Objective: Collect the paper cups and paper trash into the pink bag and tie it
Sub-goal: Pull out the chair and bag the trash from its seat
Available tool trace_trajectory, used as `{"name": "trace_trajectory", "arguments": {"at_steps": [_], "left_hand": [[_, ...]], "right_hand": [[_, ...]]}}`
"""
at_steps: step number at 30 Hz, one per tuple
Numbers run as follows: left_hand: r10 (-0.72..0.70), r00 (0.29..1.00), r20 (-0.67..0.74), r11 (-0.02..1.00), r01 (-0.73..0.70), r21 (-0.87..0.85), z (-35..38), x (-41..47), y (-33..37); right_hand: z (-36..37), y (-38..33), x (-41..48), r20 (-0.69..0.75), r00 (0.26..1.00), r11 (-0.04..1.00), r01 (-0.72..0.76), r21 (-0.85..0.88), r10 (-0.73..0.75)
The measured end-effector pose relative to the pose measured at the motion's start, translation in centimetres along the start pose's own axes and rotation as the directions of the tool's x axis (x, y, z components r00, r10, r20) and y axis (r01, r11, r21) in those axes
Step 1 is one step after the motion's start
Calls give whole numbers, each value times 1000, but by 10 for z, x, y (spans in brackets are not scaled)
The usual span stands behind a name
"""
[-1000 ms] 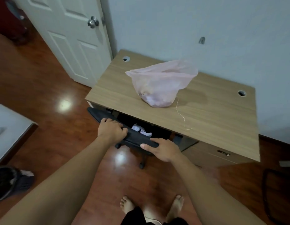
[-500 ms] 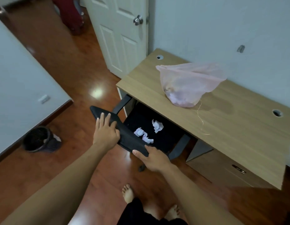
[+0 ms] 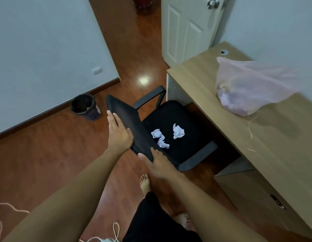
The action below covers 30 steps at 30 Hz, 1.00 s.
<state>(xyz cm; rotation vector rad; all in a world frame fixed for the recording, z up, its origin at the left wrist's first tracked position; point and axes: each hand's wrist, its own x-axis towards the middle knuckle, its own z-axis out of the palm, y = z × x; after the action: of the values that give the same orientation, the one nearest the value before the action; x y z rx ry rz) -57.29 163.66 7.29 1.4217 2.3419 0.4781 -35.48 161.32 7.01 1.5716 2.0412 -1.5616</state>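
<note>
The pink bag sits untied on the wooden desk, with trash showing through its thin plastic. A black office chair stands pulled out from under the desk. On its seat lie crumpled white paper balls: two touching ones and a single one. My left hand presses flat against the outer side of the chair's backrest, fingers straight. My right hand rests on the backrest's near end, fingers loose.
A small dark wastebasket stands by the wall on the left. A white door is behind the desk. A thin string lies on the desk near the bag. String loops lie on the floor by my feet.
The chair has rolled out from under the desk toward me and to the left, uncovering the whole seat and the paper balls. My left hand has gone from gripping the backrest to lying flat on it.
</note>
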Motion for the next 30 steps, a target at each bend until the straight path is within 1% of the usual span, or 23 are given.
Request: {"name": "trace_trajectory", "arguments": {"at_steps": [4, 8, 12, 14, 16, 18, 20, 23, 24, 26, 27, 30], "left_hand": [[-32, 999, -31, 999, 33, 28, -9, -3, -14], [-56, 997, -55, 987, 64, 148, -19, 0, -18], [-65, 998, -8, 964, 64, 258, -26, 7, -23], [-109, 994, 16, 933, 97, 348, -30, 15, -21], [-193, 980, 52, 879, 149, 453, -37, 26, -7], [-256, 964, 72, 850, 189, 491, -46, 40, 13], [-257, 962, 90, 873, 191, 449, -54, 59, 31], [-113, 986, 124, 930, 61, 363, -56, 95, 47], [-71, 985, 156, 952, 20, 306, -55, 109, 54], [-12, 975, 223, 991, -19, 135, -52, 135, 75], [17, 966, 258, 997, -34, 62, -51, 145, 88], [77, 927, 367, 995, -49, -84, -46, 167, 135]], "right_hand": [[13, -10, 2, 60, 998, 999, 28, -29, -27], [18, -18, 6, 97, 994, 999, 45, -13, -43], [13, -25, 11, 103, 991, 996, 84, 20, -86], [2, -26, 17, 99, 989, 994, 107, 31, -110], [-17, -25, 24, 95, 988, 990, 116, 79, -124], [-45, -24, 31, 80, 991, 986, 99, 136, -110], [-81, -22, 38, 38, 996, 988, 73, 137, -79], [-140, -14, 54, -94, 995, 994, 50, 101, -41], [-161, -11, 59, -151, 988, 995, 48, 88, -34], [-204, -4, 64, -249, 968, 995, 44, 95, -19], [-223, 0, 64, -302, 953, 994, 40, 106, -6], [-281, 12, 63, -443, 896, 987, 39, 154, 33]]}}
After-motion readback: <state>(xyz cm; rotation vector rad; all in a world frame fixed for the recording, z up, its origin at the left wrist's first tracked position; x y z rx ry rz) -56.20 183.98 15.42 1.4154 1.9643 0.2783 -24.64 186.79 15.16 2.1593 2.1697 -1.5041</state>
